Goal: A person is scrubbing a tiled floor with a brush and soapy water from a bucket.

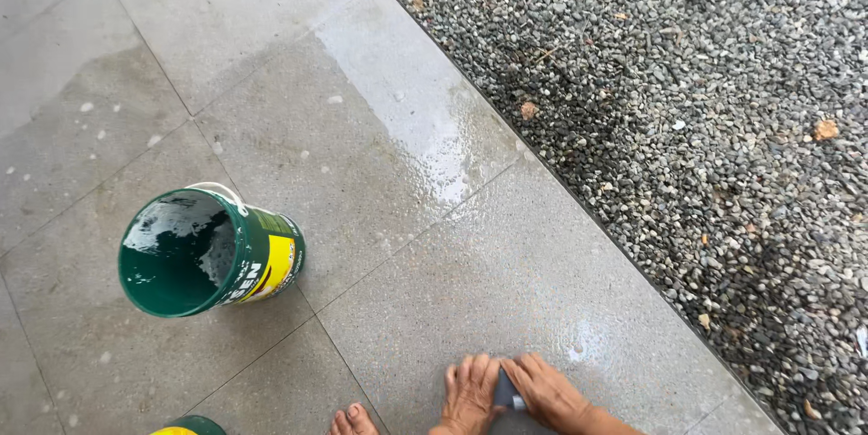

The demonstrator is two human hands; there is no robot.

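A: What have my hands got?

B: Left hand (470,394) and right hand (547,392) pressed together on a small dark scraper (506,390), flat on the wet floor tile (506,263).

A: I note the green bucket (203,251) well apart, left; gravel (687,109) on the right.

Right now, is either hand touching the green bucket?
No. Both the left hand and right hand press a small dark tool on the wet tile, well apart from the green bucket.

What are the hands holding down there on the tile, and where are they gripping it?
Both the left hand and the right hand press a small dark flat tool against the wet floor tile, covering most of it; the exact grip is hidden.
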